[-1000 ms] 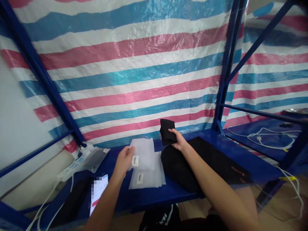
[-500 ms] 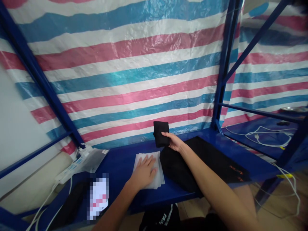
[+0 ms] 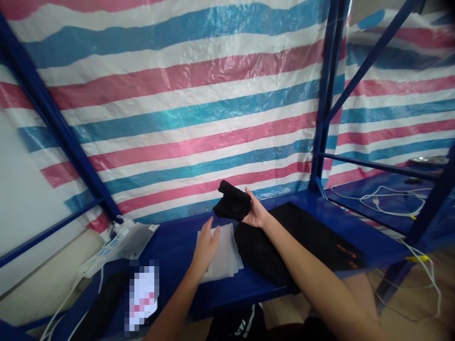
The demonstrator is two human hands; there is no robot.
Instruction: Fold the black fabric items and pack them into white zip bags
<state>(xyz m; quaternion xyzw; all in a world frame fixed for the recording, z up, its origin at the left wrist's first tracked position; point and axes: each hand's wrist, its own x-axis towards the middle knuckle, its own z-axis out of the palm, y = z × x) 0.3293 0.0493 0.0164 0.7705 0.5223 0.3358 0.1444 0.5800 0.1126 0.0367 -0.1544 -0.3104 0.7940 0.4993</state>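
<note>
My right hand [image 3: 256, 212] holds a folded piece of black cloth [image 3: 232, 201] up above the blue table; one flap of it hangs partly unfolded to the left. My left hand [image 3: 207, 242] is raised over a stack of translucent plastic bags [image 3: 225, 253], fingers apart, with nothing in it. The bags lie slightly fanned out on the table. Right of them, partly under my right forearm, is a heap of black fabric [image 3: 261, 253]. A flat black mat [image 3: 313, 234] with orange lettering lies beneath and beyond that arm.
A white power strip [image 3: 103, 253] with cables and a clear bag [image 3: 140, 241] lie at the table's left. A blurred-out phone [image 3: 142, 298] rests near the front left. Blue metal posts [image 3: 325, 104] frame a striped plastic sheet [image 3: 192, 113]. White cables [image 3: 387, 201] lie at the right.
My left hand has lifted off the plastic bags. The black cloth in my right hand has tilted and opened out somewhat, moving a little left.
</note>
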